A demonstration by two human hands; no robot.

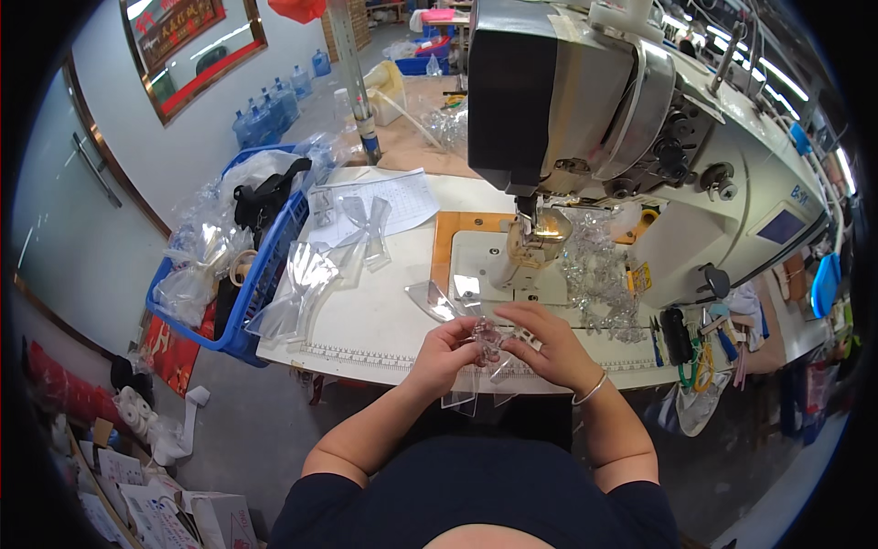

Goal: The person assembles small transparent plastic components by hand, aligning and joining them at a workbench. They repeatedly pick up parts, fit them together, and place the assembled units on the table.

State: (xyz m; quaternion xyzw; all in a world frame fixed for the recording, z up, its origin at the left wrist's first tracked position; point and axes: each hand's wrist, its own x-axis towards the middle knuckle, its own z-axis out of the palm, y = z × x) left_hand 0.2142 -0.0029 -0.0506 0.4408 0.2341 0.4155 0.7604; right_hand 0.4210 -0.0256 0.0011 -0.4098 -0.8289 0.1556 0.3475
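At the table's front edge, in front of the sewing machine, a clear plastic piece with crossing see-through strips is between my hands. My left hand pinches its bunched middle with thumb and fingers. My right hand, with a bracelet at the wrist, is closed on its right side, thumb low and index finger reaching over the top. Strip ends stick out beyond my fingers, and some hang below the edge. Left of my hands lie similar clear plastic strips and a bow-shaped piece.
A white paper sheet lies on the table behind the strips. The blue basket of plastic and black cloth stands left. Right of the needle is a heap of glittering clear pieces; farther right are scissors and small tools.
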